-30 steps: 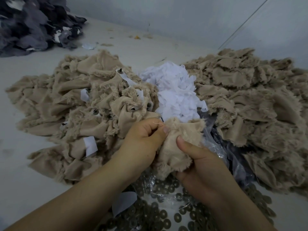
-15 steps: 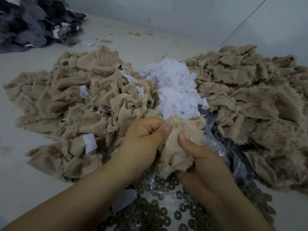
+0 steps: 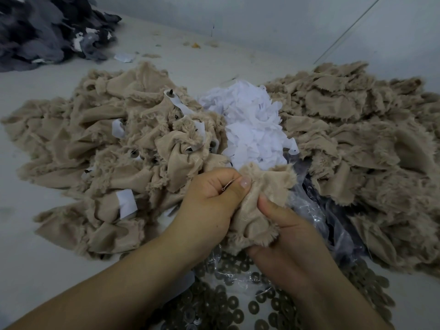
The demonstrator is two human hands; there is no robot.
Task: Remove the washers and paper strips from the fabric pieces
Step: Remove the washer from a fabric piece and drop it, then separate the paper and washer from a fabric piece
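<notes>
Both my hands hold one frayed beige fabric piece (image 3: 262,201) in front of me. My left hand (image 3: 212,201) pinches its upper edge between thumb and curled fingers, a thin thread lying over the thumb. My right hand (image 3: 285,236) grips it from below, thumb pressed on the cloth. To the left lies a heap of beige pieces (image 3: 107,151) with white paper strips (image 3: 127,203) and dark washers still on them. A pile of loose paper strips (image 3: 252,125) sits in the middle. Loose washers (image 3: 238,303) lie on clear plastic under my wrists.
A second heap of beige pieces (image 3: 362,148) without strips fills the right side. A pile of grey and black fabric (image 3: 45,29) lies at the far left. Crumpled clear plastic (image 3: 316,206) lies right of my hands. The pale tabletop (image 3: 28,258) meets a wall behind.
My hands have kept their hold on the fabric piece and barely shifted; the left thumb has slid a little along the cloth's edge. The view has tilted slightly.
</notes>
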